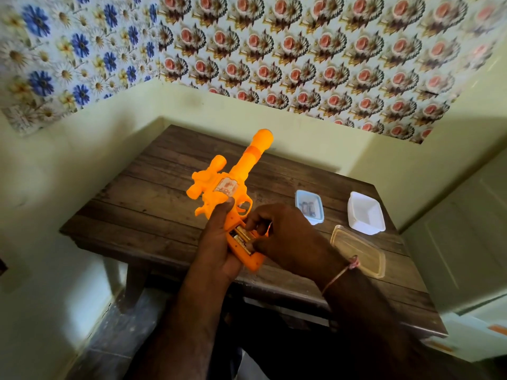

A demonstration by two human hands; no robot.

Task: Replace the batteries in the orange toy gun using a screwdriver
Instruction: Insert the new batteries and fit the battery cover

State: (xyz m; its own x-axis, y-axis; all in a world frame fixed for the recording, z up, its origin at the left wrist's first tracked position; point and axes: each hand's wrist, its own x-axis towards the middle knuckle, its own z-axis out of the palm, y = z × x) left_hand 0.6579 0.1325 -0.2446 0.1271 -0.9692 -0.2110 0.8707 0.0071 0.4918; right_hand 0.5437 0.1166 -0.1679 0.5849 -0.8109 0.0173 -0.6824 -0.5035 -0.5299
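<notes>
1. Gripping the orange toy gun (233,187) from the left with the left hand (216,242), fingers curled round the handle, thumb lying up along the body near the trigger guard.
2. Reaching into the open battery compartment (242,239) in the handle with the right hand (277,229), fingertips bunched and pinching at the batteries (245,233) there; cannot tell whether any battery is actually lifted.
3. Holding the gun tilted above the near part of the table (153,193), barrel pointing away toward the wall, bulbous muzzle at the far end, chunky scope on its left side.
4. Showing smooth, glossy orange plastic with a pale sticker on the body.
5. Wearing a thin reddish thread (340,274) round the right wrist.
6. Lying on dark, grainy wooden planks to the right: 1 small blue-rimmed container (309,206) with small items inside, 1 white rectangular tub (365,213), 1 clear flat lid (359,250).
</notes>
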